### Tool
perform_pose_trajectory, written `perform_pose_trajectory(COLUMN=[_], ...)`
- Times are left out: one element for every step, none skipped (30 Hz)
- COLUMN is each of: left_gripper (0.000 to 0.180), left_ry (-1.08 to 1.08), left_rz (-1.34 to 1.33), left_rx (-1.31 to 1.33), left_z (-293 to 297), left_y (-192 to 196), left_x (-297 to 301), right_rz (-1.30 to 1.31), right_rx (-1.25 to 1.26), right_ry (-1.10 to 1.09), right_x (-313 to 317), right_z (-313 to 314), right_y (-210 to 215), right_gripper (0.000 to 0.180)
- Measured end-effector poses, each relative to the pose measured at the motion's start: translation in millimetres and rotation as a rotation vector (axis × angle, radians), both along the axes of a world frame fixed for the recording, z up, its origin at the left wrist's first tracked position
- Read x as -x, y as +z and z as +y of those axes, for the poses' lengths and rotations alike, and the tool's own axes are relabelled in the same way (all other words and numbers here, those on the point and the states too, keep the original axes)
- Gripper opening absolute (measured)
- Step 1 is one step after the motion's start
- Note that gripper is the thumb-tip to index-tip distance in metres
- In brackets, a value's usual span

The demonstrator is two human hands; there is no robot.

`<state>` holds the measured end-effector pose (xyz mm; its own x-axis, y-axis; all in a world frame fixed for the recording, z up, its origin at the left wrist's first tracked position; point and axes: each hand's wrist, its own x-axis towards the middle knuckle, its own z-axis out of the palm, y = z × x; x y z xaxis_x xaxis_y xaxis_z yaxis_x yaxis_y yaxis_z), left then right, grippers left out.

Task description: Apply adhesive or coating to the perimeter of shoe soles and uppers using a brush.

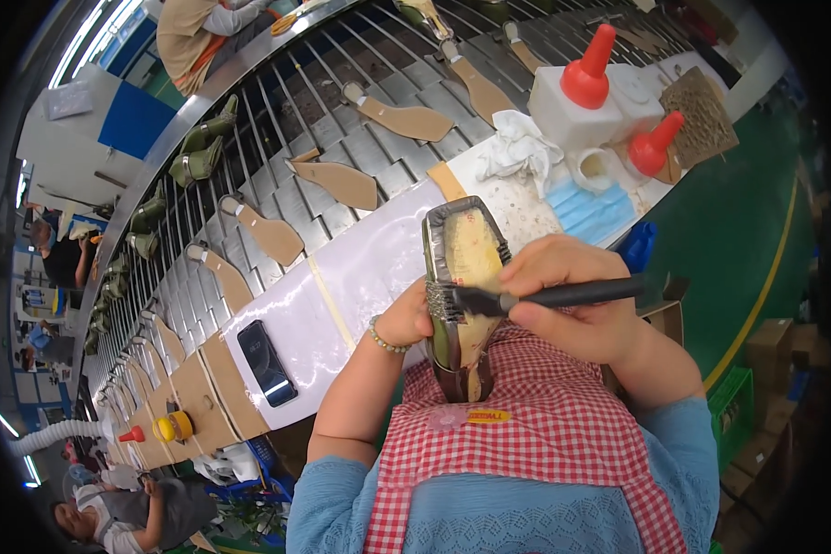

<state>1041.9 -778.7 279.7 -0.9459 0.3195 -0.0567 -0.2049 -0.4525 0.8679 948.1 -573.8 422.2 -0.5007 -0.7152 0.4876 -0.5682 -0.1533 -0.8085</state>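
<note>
Left hand [404, 323]: fingers hidden behind the upturned shoe upper with yellow glued bottom [464, 277]; grip not visible. Shoe's lower end hidden against the red-checked apron [526, 434]. Black brush [545, 295]: handle middle covered by right hand [577, 300]. Distant tan insoles [406, 118] on conveyor: detail too small.

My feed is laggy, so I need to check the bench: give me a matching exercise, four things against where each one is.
Things:
1. brush
2. shoe
3. phone
4. blue mask

Places:
A. flat on the white board, to the person's left
B. in the right hand
C. by the red-capped bottles
D. held sole-up by the left hand

Pairs: 1-B, 2-D, 3-A, 4-C
</note>
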Motion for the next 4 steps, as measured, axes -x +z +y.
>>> perform_pose_trajectory(left_gripper=[0.116,0.115,0.114,0.114], left_ry=[-0.005,0.003,0.01,0.01], left_rz=[0.0,0.012,0.023,0.022], left_rx=[-0.001,-0.041,-0.081,-0.082], left_z=[1.2,2.7,4.9,5.3], left_y=[0.8,1.4,2.1,1.9], left_x=[0.4,-0.1,-0.4,-0.9], right_rz=[0.0,0.079,0.159,0.127], right_rx=[-0.001,-0.018,-0.035,-0.034], right_ry=[-0.005,-0.027,-0.049,0.006], right_x=[-0.3,-1.0,-1.7,-3.8], right_z=[-1.1,-2.4,-2.7,-0.6], right_y=[2.0,4.6,6.0,4.2], right_gripper=[0.017,0.017,0.016,0.018])
